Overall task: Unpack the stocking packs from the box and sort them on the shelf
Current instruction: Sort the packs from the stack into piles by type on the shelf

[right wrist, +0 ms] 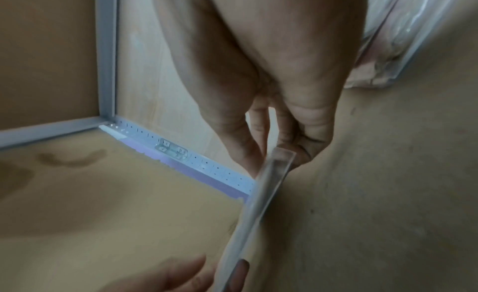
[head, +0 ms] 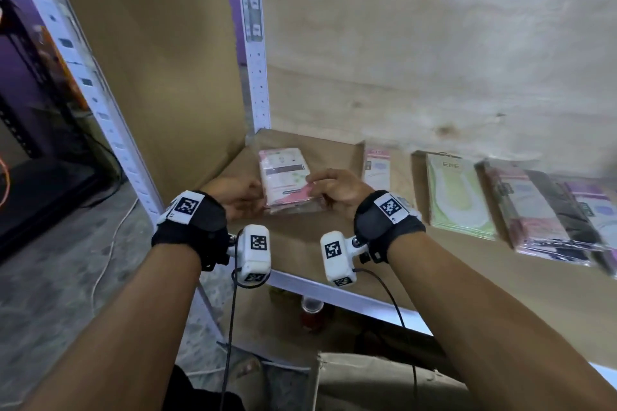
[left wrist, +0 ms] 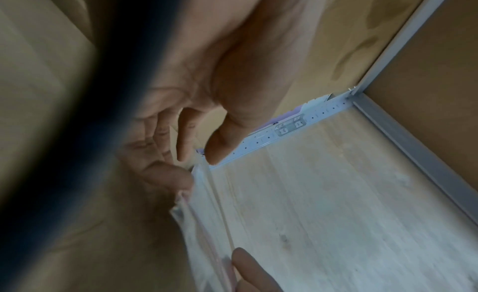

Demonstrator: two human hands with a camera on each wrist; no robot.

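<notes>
A thin stack of pink-and-white stocking packs (head: 287, 180) in clear wrap is at the left end of the brown shelf board (head: 300, 243), near the back corner. My left hand (head: 237, 197) grips its left edge and my right hand (head: 334, 190) pinches its right edge. The left wrist view shows the pack's clear edge (left wrist: 207, 214) by my left hand (left wrist: 199, 157). Seen from the right wrist, my right hand (right wrist: 276, 153) pinches the pack's edge (right wrist: 258, 194) between thumb and fingers. Whether the stack rests on the board or is just above it I cannot tell.
Further right on the shelf lie a pink pack (head: 377, 167), a green pack (head: 457, 197) and a stack of pink and black packs (head: 541, 210). White slotted posts (head: 253, 60) frame the left end. Below the shelf edge stands a small bottle (head: 312, 310). A cable (head: 110, 243) lies on the floor.
</notes>
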